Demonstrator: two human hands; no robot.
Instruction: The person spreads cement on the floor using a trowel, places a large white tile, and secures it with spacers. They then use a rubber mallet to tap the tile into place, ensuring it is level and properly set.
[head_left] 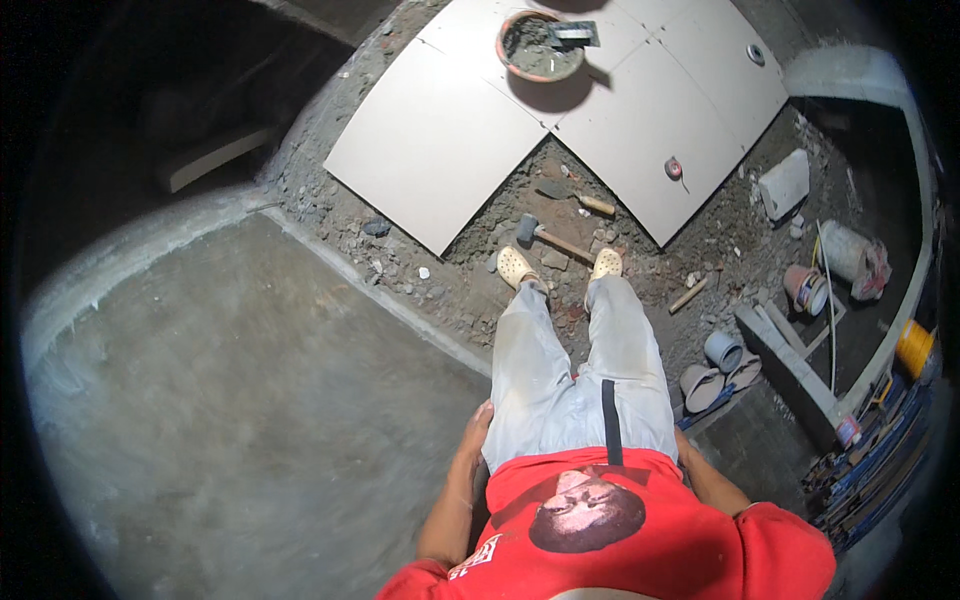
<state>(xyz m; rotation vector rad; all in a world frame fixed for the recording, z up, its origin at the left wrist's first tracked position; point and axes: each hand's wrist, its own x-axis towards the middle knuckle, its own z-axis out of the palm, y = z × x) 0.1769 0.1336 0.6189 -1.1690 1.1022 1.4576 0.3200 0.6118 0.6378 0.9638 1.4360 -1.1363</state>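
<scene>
My left hand rests against the outer side of my left thigh, its visible fingers lying along the trousers with nothing seen in them. At my right hip, my right hand is mostly hidden behind the trousers and shirt, so its fingers do not show. Between and ahead of my shoes lies a rubber mallet with a wooden handle. Just beyond it, a trowel with a wooden grip sits on the rubble bed. Large pale tiles surround that notch of bare ground. Neither hand touches the tools.
On the tiles stand a mortar basin with a notched trowel across its rim and a tape measure. Buckets, pipe pieces and a broken white block lie right. A smooth concrete slab spreads left.
</scene>
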